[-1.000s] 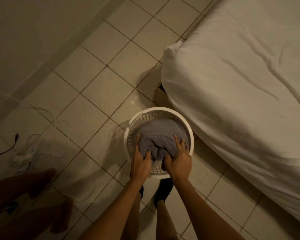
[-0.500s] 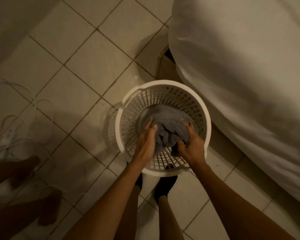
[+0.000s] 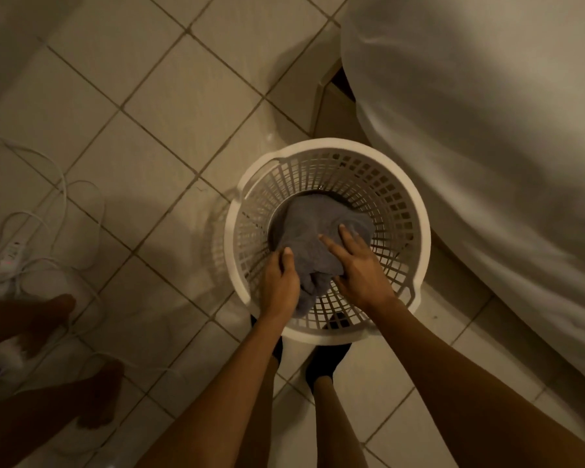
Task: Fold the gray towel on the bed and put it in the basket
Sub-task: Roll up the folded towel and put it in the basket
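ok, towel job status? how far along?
Done: the gray towel is off the bed and bundled at the bottom of the white laundry basket. In hand: the left hand grips the towel's near edge, the right hand lies flat on top, pressing it. Left: let go and pull both hands out. Fold neatness can't be judged.

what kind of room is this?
Probably a bedroom: a bed draped in a white sheet, a round white plastic laundry basket on a beige tiled floor, and white power cables lying loose at the left.
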